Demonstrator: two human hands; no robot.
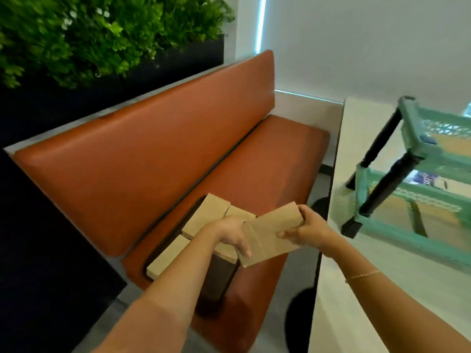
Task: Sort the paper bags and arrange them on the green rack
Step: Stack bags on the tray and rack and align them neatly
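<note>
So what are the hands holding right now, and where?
One stack of paper bags: left hand grips its near end, right hand its far end.

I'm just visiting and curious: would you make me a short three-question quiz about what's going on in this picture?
1. True or false: both hands hold the same paper bag.
2. Where does the green rack stand?
A. on the orange bench
B. on the white table
C. on the floor
3. Fill in: the other paper bags lie in a dark ___ on the orange bench.

Key
1. True: the left hand grips its near end, the right hand its far end.
2. B, on the white table.
3. box
</note>
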